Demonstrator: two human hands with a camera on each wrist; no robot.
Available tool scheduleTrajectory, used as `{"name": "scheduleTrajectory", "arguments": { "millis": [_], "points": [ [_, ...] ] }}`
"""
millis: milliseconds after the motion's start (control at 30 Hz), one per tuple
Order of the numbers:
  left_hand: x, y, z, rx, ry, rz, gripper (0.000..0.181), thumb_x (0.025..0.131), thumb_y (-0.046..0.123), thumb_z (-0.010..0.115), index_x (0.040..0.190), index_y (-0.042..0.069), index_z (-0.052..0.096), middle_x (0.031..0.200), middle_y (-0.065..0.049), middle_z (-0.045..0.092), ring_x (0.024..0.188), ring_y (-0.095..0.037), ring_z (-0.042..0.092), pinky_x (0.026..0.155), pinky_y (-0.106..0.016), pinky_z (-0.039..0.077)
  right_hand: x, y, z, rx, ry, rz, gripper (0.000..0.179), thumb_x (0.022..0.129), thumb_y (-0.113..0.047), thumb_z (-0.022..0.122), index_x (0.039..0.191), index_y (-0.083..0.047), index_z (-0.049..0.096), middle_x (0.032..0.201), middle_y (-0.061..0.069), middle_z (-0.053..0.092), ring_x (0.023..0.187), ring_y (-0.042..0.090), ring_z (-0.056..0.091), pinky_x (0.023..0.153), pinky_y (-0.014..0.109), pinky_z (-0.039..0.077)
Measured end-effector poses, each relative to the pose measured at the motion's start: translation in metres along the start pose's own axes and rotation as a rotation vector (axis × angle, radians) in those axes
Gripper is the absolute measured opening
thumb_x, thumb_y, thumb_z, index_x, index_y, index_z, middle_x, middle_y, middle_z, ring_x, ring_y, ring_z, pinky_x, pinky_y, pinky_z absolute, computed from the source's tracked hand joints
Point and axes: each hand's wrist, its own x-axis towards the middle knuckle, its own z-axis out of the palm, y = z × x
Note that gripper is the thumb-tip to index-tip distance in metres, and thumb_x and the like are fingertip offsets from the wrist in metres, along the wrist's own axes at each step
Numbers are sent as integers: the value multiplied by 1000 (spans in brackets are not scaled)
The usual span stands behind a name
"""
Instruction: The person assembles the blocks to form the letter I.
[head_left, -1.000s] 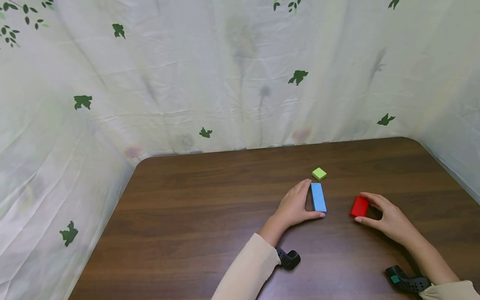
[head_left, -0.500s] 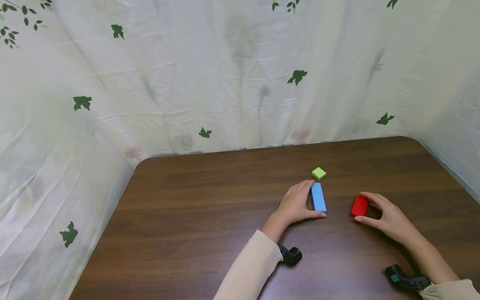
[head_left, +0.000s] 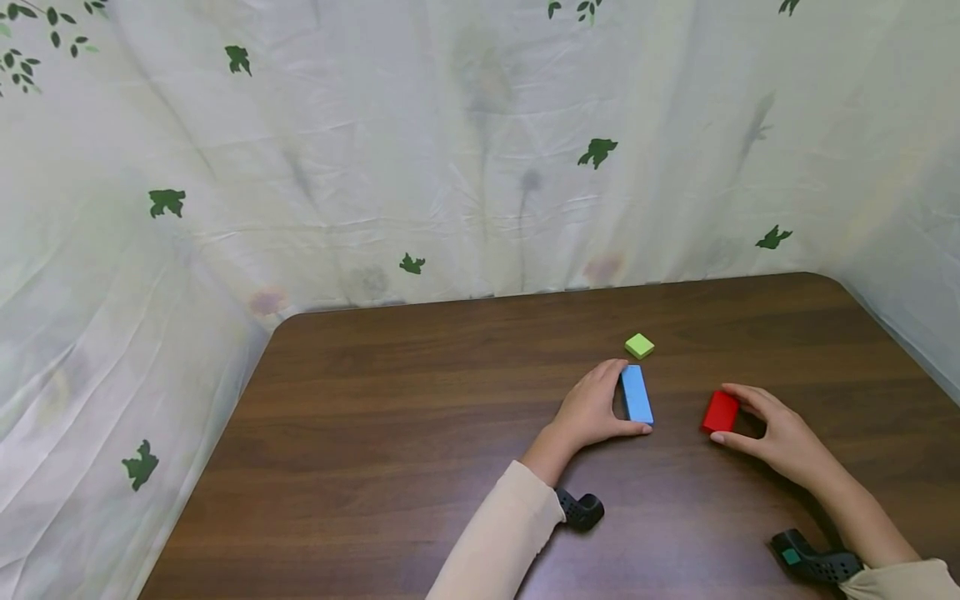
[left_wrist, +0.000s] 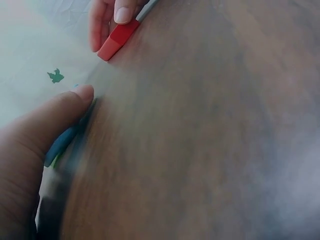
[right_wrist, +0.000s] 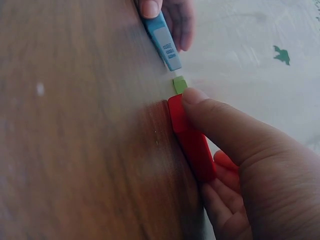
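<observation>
On a brown wood-grain table [head_left: 375,433], the left hand [head_left: 588,411] and right hand [head_left: 783,442] respectively pinch, end to end, a blue oblong block [head_left: 637,394] and a red rectangular block [head_left: 720,412]. A lime-green square block [head_left: 640,346] lies just past the blue. Since 1 second ago, the left hand has closed slightly, suggesting a firmer grip; the blocks look unmoved.

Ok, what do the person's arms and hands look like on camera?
The left hand and right hand wear no gloves. The left sleeve and right sleeve are plain cream. By each cuff sits a curved black device: the left device and the right device, which has small holes and a teal patch.
</observation>
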Motion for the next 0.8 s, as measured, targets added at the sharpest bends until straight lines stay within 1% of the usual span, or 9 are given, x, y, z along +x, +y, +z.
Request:
{"name": "scheduleTrajectory", "arguments": {
  "millis": [200,233,333,500,567,667,733,800],
  "points": [
    [-3,0,-1,-40,22,9,95,65,57,70,139,13,29,137,1,34,123,-11,34,97,-26,32,0,-1,-1,-2,6,-5,71,72,-27,76,127,2,43,119,21,44,103,42,47,77,6,33],
    [-4,0,-1,-49,28,10,95,65,57,70,138,13,29,137,1,34,123,-11,34,97,-26,32,0,0,-1,-3,9,-6,70,71,-27,76,127,2,44,119,20,45,103,41,47,74,2,29],
    [-6,-2,0,-83,50,10,95,65,56,71,138,12,29,137,1,34,122,-11,33,97,-25,32,0,0,-1,1,12,-13,70,71,-26,77,126,2,44,119,21,44,103,42,47,74,0,26],
    [-11,-5,0,-128,76,13,95,65,53,73,138,10,29,137,0,33,123,-12,33,97,-26,32,0,1,0,-14,14,-14,69,71,-27,76,125,2,45,120,20,44,103,39,47,74,2,27],
    [-14,-7,-1,-136,82,17,96,65,52,73,138,10,29,137,-1,33,123,-12,33,97,-27,32,0,1,0,-19,11,-15,69,72,-28,76,125,2,45,121,21,43,104,39,46,78,9,35],
    [-18,-9,-3,-147,91,21,95,65,52,73,138,9,29,137,-1,33,124,-13,32,97,-27,32,0,0,0,-24,14,-14,68,72,-28,76,125,2,46,121,20,44,104,39,46,78,11,36],
    [-20,-10,-5,-156,98,22,95,65,51,74,138,9,30,137,-1,34,123,-13,33,97,-28,32,0,0,-1,-22,11,-18,69,72,-28,76,125,2,45,121,21,43,104,40,46,78,19,39],
    [-23,-12,-7,-165,103,24,95,65,50,74,138,9,30,137,-1,34,123,-13,33,97,-28,33,0,1,0,-25,14,-17,68,72,-28,76,125,2,46,121,20,44,104,39,46,76,10,34]
  ]
}}
